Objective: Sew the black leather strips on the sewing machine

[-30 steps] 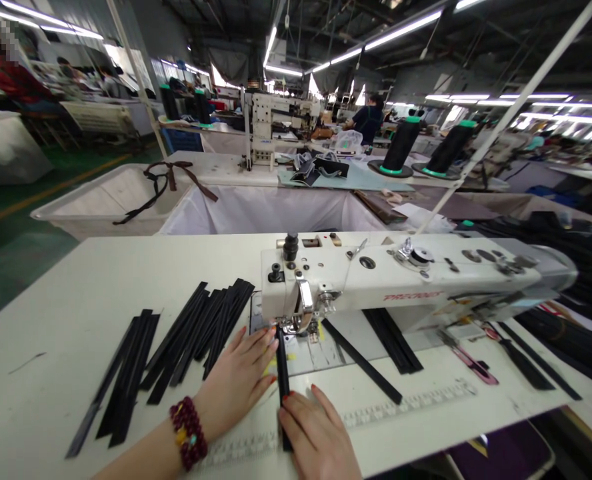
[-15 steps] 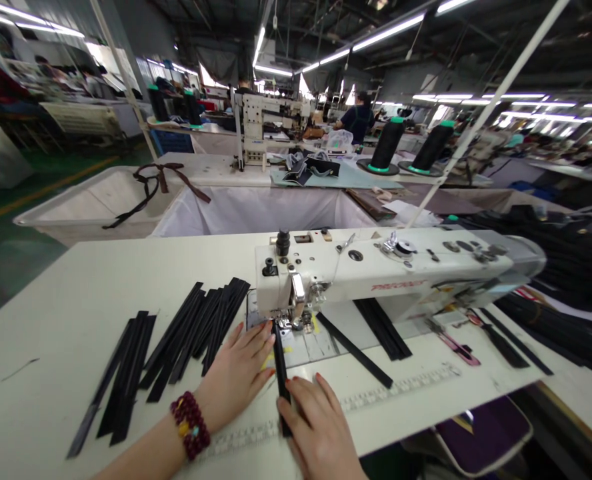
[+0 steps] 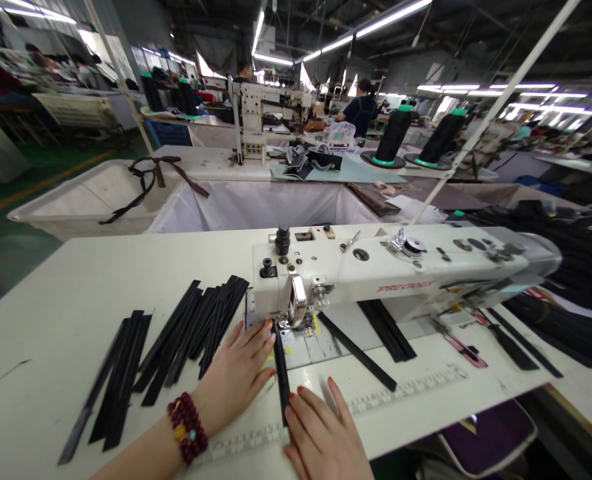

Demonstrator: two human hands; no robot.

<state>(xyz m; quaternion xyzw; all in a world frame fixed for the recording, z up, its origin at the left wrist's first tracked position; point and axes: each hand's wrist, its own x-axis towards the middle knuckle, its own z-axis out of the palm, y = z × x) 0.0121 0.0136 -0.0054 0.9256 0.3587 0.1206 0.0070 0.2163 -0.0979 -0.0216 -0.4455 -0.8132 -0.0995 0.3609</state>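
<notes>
A black strip (image 3: 281, 373) lies lengthwise on the sewing machine's bed, its far end under the presser foot (image 3: 296, 321). My left hand (image 3: 243, 367) rests flat along the strip's left side, fingers stretched toward the foot, a beaded bracelet at the wrist. At the strip's near end, my right hand (image 3: 326, 430) lies with its fingers stretched out and one finger spread apart; the fingertips touch the strip's right edge. Another black strip (image 3: 359, 351) lies to the right of the needle area. The white sewing machine (image 3: 356, 267) stands over the bed.
Piles of black strips (image 3: 121, 380) lie left on the white table (image 3: 41, 320). More strips (image 3: 387, 330) sit under the machine arm. Pink-handled snips (image 3: 463, 347) and scissors (image 3: 509, 340) lie right. A ruler scale (image 3: 406, 390) runs along the front. Behind stand thread cones (image 3: 393, 137) and a bin (image 3: 76, 200).
My right hand has slid slightly toward me, and its thumb has come off the strip's near end. The strip has moved a little farther under the foot. The view has shifted slightly.
</notes>
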